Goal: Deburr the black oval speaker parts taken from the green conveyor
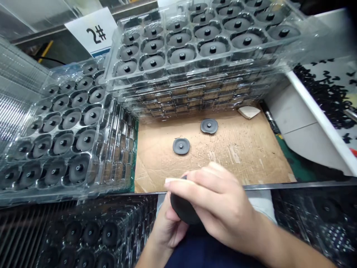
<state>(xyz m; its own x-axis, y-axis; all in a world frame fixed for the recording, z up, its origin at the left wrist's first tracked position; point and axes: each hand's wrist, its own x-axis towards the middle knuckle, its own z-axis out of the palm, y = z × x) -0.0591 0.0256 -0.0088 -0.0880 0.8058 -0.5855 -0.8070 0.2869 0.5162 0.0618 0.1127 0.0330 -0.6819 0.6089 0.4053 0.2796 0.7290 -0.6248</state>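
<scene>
Low in front of my body, both hands are closed around a black rounded disc (pixel 184 210), its flat face toward me and tilted. My left hand (pixel 170 227) grips its lower left edge from beneath, with its fingers partly hidden. Over the top and right side wraps my right hand (pixel 214 193), fingers bent around the rim. Beyond my hands, two similar discs with small raised centre posts lie on brown cardboard: a nearer disc (pixel 181 146) and a farther disc (pixel 209 126).
Stacked clear trays (pixel 195 87) of discs stand at the back, with another stack (pixel 96 156) at left. More trays (pixel 128 223) sit below the table edge. At right, a white-edged bin (pixel 312 108) holds small black parts (pixel 323 85). A pale wedge (pixel 248 111) lies on the cardboard (pixel 251 156).
</scene>
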